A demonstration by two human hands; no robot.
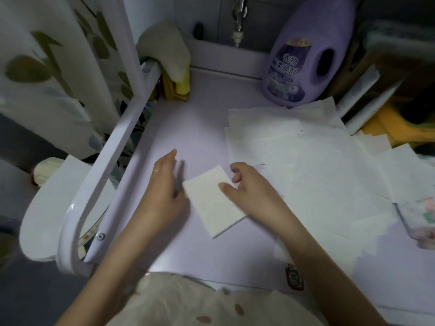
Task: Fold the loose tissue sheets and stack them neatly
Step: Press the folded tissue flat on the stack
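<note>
Head view: one purple detergent bottle stands at the back of the lavender table, its contents hidden. One clear floral packet lies at the right edge; what it holds is unclear. The left hand lies flat with straight fingers, just beside the left edge of the one folded tissue. The right hand rests its thumb on that tissue, fingers loosely curled at its corner; whether it pinches, I cannot tell. The loose sheets overlap to the right, too many to count.
</note>
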